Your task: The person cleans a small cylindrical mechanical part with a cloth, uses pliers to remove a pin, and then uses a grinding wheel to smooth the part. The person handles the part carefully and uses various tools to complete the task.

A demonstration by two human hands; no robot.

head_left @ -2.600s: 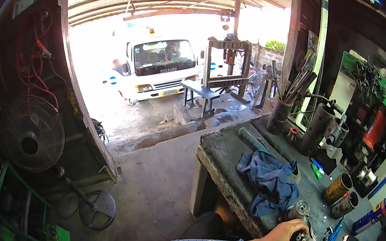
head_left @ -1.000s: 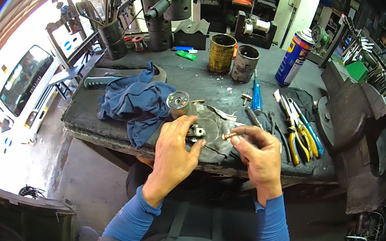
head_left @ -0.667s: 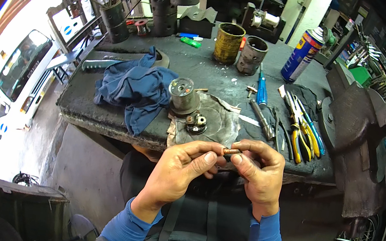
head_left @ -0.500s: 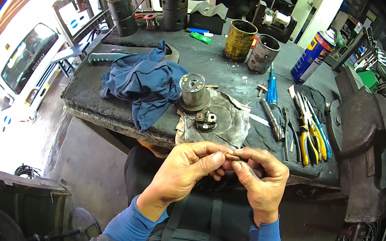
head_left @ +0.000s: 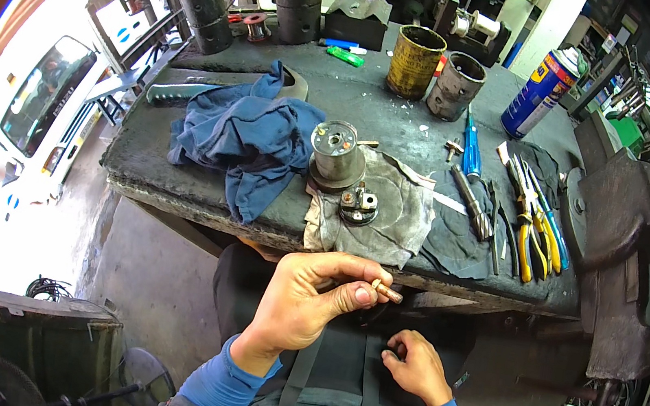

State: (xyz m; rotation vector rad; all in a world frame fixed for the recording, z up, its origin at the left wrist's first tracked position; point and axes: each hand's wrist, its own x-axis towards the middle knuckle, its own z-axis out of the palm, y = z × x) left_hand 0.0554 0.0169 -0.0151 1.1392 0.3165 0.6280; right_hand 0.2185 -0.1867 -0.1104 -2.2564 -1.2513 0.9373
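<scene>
My left hand pinches a small copper-coloured bolt between thumb and forefinger, just off the bench's front edge. Lower, over my lap, my right hand has its fingers curled in; whatever they hold, if anything, is hidden. Beyond the bolt, a stained cloth lies on the bench. On it sits a small dark part with metal terminals. Just behind that part, a grey metal cylinder stands upright with its round end facing up.
A blue rag is bunched left of the cylinder. To the right lie a blue-handled screwdriver and yellow-handled pliers. Two dirty cans and a blue spray can stand farther back. A heavy dark metal fixture borders the right side.
My right hand has left the bolt and dropped down and back toward my lap. The left hand keeps the bolt, now uncovered. The view has shifted slightly.
</scene>
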